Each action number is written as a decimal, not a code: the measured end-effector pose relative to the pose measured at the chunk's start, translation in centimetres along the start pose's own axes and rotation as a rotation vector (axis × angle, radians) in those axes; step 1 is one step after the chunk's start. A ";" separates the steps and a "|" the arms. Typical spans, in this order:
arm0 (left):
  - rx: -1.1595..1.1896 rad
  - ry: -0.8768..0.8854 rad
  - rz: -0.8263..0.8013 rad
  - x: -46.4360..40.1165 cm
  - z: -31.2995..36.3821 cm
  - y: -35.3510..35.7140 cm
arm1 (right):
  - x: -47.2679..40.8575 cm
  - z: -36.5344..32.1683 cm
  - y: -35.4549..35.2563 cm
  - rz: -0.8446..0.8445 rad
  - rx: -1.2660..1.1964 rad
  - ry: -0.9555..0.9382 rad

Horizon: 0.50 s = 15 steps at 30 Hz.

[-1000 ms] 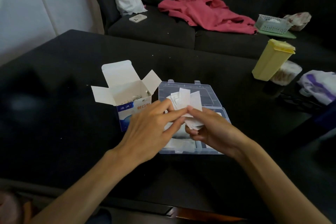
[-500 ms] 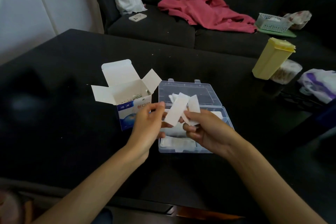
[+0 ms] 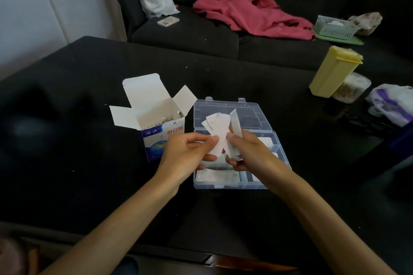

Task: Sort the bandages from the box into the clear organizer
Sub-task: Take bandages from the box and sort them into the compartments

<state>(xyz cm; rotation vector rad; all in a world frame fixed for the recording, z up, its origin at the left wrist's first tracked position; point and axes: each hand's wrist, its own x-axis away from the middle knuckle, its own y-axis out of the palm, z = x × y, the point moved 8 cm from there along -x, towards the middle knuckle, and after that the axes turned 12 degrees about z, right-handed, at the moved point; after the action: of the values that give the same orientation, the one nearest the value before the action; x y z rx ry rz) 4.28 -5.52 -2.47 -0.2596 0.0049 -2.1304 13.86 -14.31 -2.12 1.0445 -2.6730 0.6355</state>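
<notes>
An open white and blue bandage box stands on the black table, flaps up, with loose strips inside. Right of it lies the clear organizer, lid folded back, with white bandages in its front compartments. Above the organizer my right hand grips a fanned bunch of white bandages. My left hand pinches one white bandage strip from that bunch between thumb and fingertips. The two hands nearly touch.
A yellow lidded container and a clear round tub stand at the table's right, beside a white and purple bag. Behind the table is a dark sofa with a red garment, a phone, a white bag and a basket.
My left hand drew one strip down and left out of the bunch, then came back in close to my right hand. The bunch stays over the organizer.
</notes>
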 end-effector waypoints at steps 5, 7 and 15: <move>-0.060 -0.009 0.029 -0.1 0.2 0.0 | 0.5 -0.5 0.3 -0.064 0.137 -0.138; -0.040 -0.079 -0.006 -0.3 -0.2 0.1 | 0.5 -0.7 0.3 -0.090 0.163 -0.172; 0.062 -0.032 0.029 -0.5 0.5 -1.1 | 0.3 -0.9 -0.2 -0.100 0.247 -0.221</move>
<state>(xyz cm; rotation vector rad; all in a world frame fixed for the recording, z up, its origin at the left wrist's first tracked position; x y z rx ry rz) 3.76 -4.47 -1.97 -0.2554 -0.0754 -2.0935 13.86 -14.24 -1.19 1.3773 -2.7539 0.8960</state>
